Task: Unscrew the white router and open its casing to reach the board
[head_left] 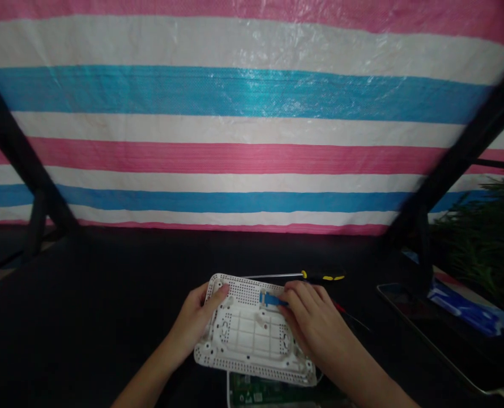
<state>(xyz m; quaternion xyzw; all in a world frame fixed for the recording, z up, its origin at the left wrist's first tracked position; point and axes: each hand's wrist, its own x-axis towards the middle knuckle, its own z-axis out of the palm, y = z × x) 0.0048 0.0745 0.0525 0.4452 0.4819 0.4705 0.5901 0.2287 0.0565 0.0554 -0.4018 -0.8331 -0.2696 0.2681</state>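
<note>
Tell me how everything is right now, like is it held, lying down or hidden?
Cover: held, tilted, ribbed side showing
Blue strip: against the cover, pinched at its right end
Left grip: shut on the cover's left edge
Right grip: shut on the blue strip
Board: uncovered in part, partly hidden
Screwdriver: lying down
Red tool: partly hidden
Sheet: hung up, creased

Makeshift workshop, by look of it: striped plastic sheeting (235,129) behind black counter (128,277), dark slanted bars (22,148), screwdriver (297,276), green circuit board (273,392)
</note>
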